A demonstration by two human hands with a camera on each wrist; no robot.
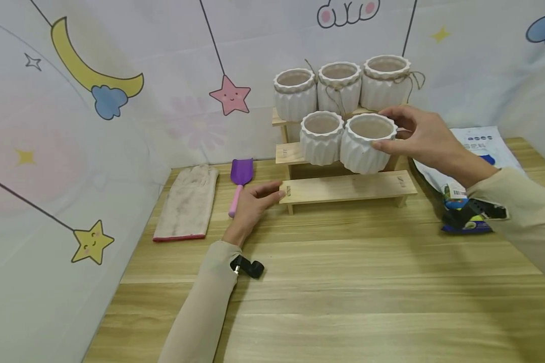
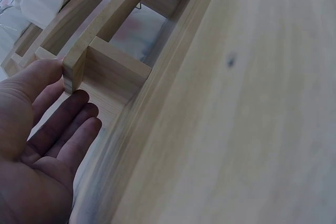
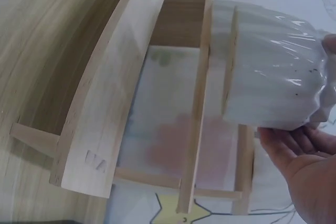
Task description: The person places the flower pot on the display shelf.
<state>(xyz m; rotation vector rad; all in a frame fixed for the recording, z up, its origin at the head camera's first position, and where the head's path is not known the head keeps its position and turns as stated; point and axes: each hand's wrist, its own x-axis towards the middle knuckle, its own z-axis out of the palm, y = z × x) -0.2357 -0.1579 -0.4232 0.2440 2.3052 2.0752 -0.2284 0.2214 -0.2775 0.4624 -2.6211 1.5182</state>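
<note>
My right hand (image 1: 420, 136) grips a white fluted ceramic pot (image 1: 365, 148) by its scalloped rim, thumb on the near side and fingers behind. In the right wrist view a gap shows between the base of this pot (image 3: 278, 66) and the nearest shelf edge. At the left end of a three-step wooden stand (image 1: 345, 187), my left hand (image 1: 254, 201) pinches the lowest shelf. The left wrist view shows its thumb and index finger at the shelf end (image 2: 76, 66), the other fingers extended below. Another white pot (image 1: 321, 143) stands on the middle shelf, left of the held one.
Three white pots with twine round their necks, the middle one (image 1: 339, 91) among them, line the top shelf. Left of the stand lie a purple shovel (image 1: 241, 172) with a pink handle and a cloth glove (image 1: 188, 201). A printed plastic bag (image 1: 481, 138) lies at the right.
</note>
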